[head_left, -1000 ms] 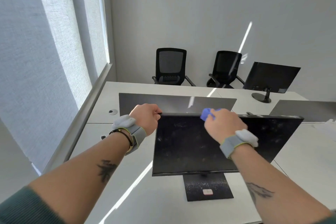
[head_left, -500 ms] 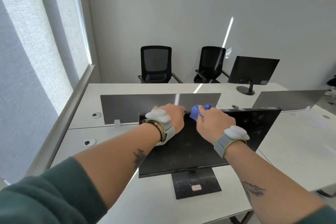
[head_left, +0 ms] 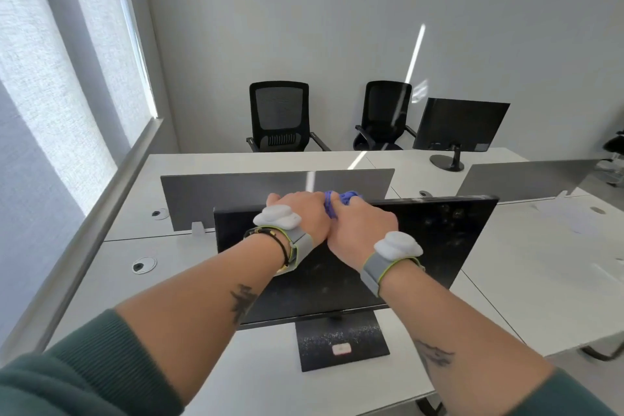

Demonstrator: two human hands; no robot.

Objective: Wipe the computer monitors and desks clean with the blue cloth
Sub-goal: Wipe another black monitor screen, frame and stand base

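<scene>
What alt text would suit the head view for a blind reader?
The left hand and right hand meet at the top edge of a dusty monitor on a white desk; the right holds a blue cloth. Two chairs and another monitor stand beyond.

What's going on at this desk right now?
A person leans over a white desk, cleaning the near monitor. The left hand grips the monitor's top edge near the middle. The right hand, touching it, holds the bunched blue cloth at that same edge. The dark screen and the stand base show dusty specks. A second monitor sits farther back on the right.
</scene>
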